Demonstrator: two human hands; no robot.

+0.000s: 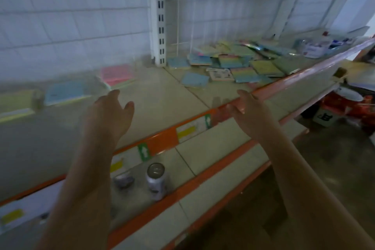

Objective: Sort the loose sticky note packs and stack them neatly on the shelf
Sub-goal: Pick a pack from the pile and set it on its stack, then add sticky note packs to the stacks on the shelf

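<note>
My left hand (110, 111) and right hand (246, 105) above the shelf (162, 95), fingers loosely spread and holding nothing, jumbled sticky note packs (233, 63) far right, pink pack (117, 74) left, blurred.

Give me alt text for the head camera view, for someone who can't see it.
Two empty hands, left hand and right hand, reach over a shelf toward a loose pile of sticky note packs. A pink pack and blue pack lie at left; two cans stand below.

Shop: price-railed shelf (162, 142), stationery.
</note>
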